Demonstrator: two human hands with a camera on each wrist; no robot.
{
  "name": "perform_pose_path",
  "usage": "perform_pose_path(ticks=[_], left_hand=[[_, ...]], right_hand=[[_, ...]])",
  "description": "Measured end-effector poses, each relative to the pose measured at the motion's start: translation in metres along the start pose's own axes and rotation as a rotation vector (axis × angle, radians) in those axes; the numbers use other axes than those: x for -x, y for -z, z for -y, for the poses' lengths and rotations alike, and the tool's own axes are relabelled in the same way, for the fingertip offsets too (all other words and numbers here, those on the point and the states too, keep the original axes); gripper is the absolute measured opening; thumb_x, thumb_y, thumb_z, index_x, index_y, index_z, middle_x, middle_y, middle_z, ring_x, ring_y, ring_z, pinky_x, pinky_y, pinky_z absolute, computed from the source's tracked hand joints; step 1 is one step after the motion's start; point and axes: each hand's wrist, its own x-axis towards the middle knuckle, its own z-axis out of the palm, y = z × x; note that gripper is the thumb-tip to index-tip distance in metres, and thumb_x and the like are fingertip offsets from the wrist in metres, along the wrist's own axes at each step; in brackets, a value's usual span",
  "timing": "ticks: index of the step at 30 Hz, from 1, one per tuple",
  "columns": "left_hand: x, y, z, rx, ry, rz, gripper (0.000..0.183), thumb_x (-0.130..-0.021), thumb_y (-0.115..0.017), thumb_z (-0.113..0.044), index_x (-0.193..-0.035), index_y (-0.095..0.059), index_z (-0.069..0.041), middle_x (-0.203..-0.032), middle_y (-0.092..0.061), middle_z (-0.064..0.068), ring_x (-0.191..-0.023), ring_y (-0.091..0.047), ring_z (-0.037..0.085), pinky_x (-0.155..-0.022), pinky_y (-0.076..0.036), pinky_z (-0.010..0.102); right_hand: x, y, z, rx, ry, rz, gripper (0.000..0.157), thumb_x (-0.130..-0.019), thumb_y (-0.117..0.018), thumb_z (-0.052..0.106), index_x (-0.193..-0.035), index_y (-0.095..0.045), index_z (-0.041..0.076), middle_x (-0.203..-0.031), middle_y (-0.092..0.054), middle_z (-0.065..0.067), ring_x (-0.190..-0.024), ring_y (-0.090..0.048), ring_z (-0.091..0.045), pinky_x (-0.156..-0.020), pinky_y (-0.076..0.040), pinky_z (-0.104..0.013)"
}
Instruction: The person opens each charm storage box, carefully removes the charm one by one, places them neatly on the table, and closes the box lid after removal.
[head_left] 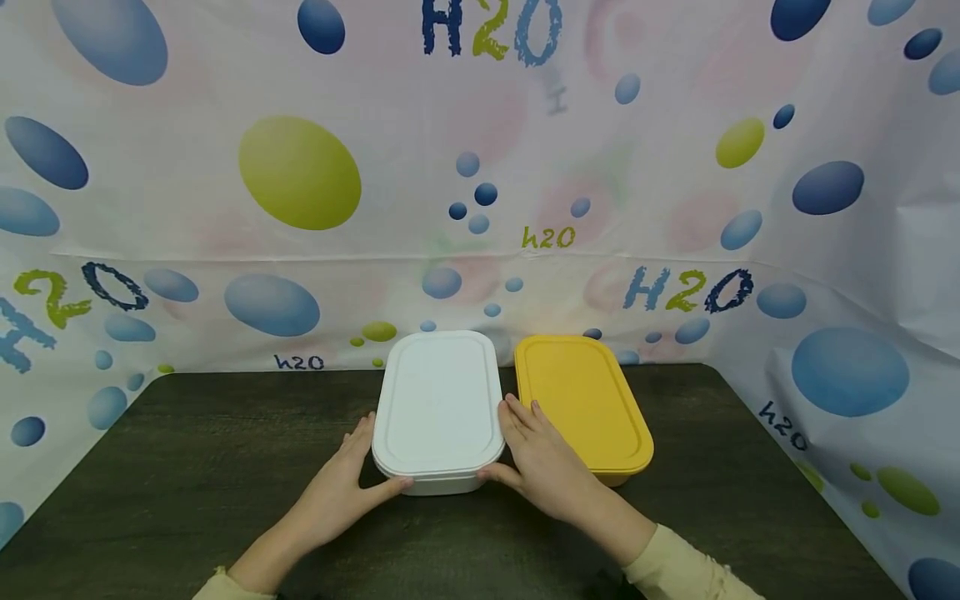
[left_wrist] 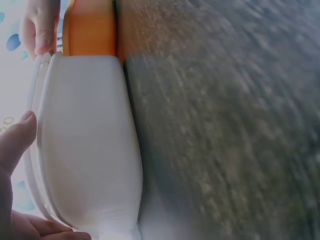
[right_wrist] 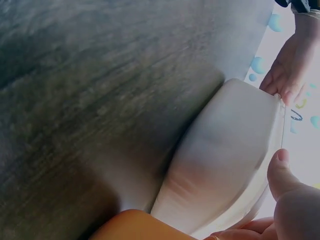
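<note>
A white rectangular food container (left_wrist: 92, 140) with a white lid (head_left: 438, 404) stands on the dark table in the middle of the head view. Along the lid's left side lie the fingers of my left hand (head_left: 337, 487), with the thumb at the near left corner of the rim. My right hand (head_left: 547, 467) grips the opposite corner, thumb on the near edge and fingers down the right side. In the right wrist view, the right thumb (right_wrist: 282, 172) is right at the lid's rim above the container wall. Both hands hold at rim height, above the tabletop.
A second container with a yellow lid (head_left: 585, 404) stands close on the right, partly behind my right hand; its side looks orange in the left wrist view. The dark wood-look table (head_left: 247, 442) ends at a white backdrop (head_left: 397, 108) printed with coloured ovals and H2O lettering.
</note>
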Motion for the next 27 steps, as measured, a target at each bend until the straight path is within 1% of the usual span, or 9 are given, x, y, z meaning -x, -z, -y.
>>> perform_pose_path(ticks=[4, 8, 15, 18, 23, 27], left_hand=[[0.0, 0.0, -0.003, -0.012, 0.008, -0.011, 0.113, -0.076, -0.059, -0.072, -0.154, -0.005, -0.01, -0.156, -0.007, 0.024, -0.139, -0.008, 0.048, -0.106, -0.016, 0.065], [0.001, 0.002, -0.007, -0.014, -0.002, -0.04, 0.113, -0.077, -0.06, -0.071, -0.154, -0.004, -0.011, -0.156, -0.007, 0.022, -0.139, -0.008, 0.047, -0.107, -0.017, 0.064], [0.008, 0.009, -0.01, 0.0, -0.023, -0.094, 0.108, -0.078, -0.063, -0.066, -0.155, -0.004, -0.019, -0.156, -0.008, 0.021, -0.137, -0.009, 0.051, -0.101, -0.021, 0.07], [0.011, 0.012, -0.01, 0.0, -0.03, -0.119, 0.106, -0.078, -0.065, -0.064, -0.155, -0.004, -0.022, -0.157, -0.008, 0.019, -0.137, -0.011, 0.052, -0.099, -0.022, 0.071], [0.017, 0.017, -0.008, -0.002, -0.029, -0.153, 0.106, -0.078, -0.067, -0.062, -0.155, -0.003, -0.028, -0.157, -0.009, 0.018, -0.136, -0.012, 0.053, -0.097, -0.023, 0.073], [0.023, 0.021, -0.005, 0.008, -0.017, -0.177, 0.105, -0.079, -0.068, -0.06, -0.154, -0.002, -0.031, -0.157, -0.009, 0.016, -0.135, -0.013, 0.054, -0.095, -0.022, 0.075]], right_hand=[[0.001, 0.003, 0.0, -0.019, -0.008, -0.009, 0.09, -0.088, -0.057, 0.054, -0.145, -0.028, -0.01, -0.15, -0.027, -0.025, -0.142, -0.02, -0.03, -0.114, -0.013, -0.047], [0.002, 0.005, 0.0, -0.033, -0.005, -0.032, 0.091, -0.088, -0.058, 0.053, -0.145, -0.027, -0.01, -0.15, -0.026, -0.024, -0.142, -0.019, -0.03, -0.114, -0.014, -0.046], [0.001, 0.008, 0.006, -0.048, 0.004, -0.074, 0.091, -0.087, -0.057, 0.054, -0.146, -0.025, -0.009, -0.151, -0.024, -0.021, -0.143, -0.015, -0.026, -0.114, -0.015, -0.044], [0.0, 0.009, 0.01, -0.101, -0.017, -0.062, 0.092, -0.087, -0.057, 0.054, -0.147, -0.022, -0.007, -0.153, -0.022, -0.019, -0.143, -0.012, -0.026, -0.114, -0.017, -0.044], [-0.003, 0.012, 0.017, -0.251, -0.073, -0.009, 0.095, -0.087, -0.057, 0.054, -0.15, -0.014, -0.002, -0.156, -0.013, -0.016, -0.144, -0.007, -0.024, -0.112, -0.02, -0.046], [-0.006, 0.013, 0.023, -0.396, -0.066, -0.009, 0.095, -0.088, -0.059, 0.05, -0.151, -0.007, 0.0, -0.157, -0.007, -0.014, -0.143, -0.007, -0.023, -0.112, -0.021, -0.046]])
